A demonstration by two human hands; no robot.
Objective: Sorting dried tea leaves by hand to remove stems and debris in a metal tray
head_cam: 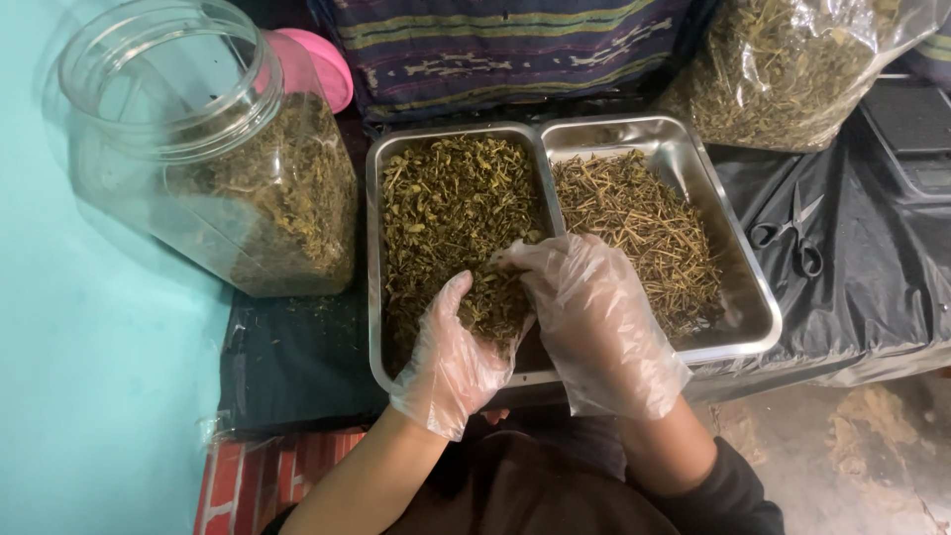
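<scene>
A clear jar (pixel 213 149) of dried herbs stands upper left, a pink lid (pixel 332 64) behind it. Upper right sits a plastic bag (pixel 783 69); scissors (pixel 792 233) lie at right.

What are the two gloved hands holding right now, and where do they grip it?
Both hands, left hand and right hand, cup a loose clump of dried herbs between palms and fingers, above the left tray.

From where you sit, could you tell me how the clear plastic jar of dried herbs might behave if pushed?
The clear plastic jar already lies tilted with its mouth open, so a push would likely spill dried herbs. It looks light for its size, being only partly filled with leafy material. Its smooth walls would probably slide easily.
</scene>
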